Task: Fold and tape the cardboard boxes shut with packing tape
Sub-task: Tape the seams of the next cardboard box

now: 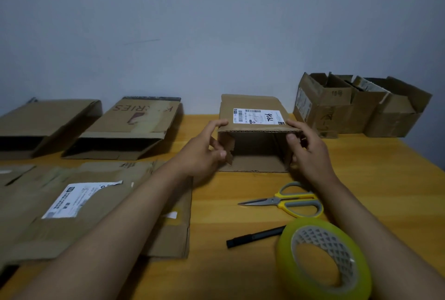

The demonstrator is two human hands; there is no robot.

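Observation:
A small cardboard box [252, 107] with a white shipping label lies on its side on the wooden table, its open end facing me. My left hand [204, 150] grips the box's left side flap, thumb inside. On the other side my right hand [305, 148] holds the right flap and the top edge. A roll of yellow-green packing tape [322, 258] stands on edge near the front right, by my right forearm. Yellow-handled scissors [289, 201] lie shut just behind the roll.
A black marker [255, 237] lies left of the tape. Flattened cardboard [72, 203] covers the front left; two part-opened boxes [125, 126] sit behind it. Several open boxes [356, 107] stand at the back right against the wall. The table edge [423, 155] runs along the right.

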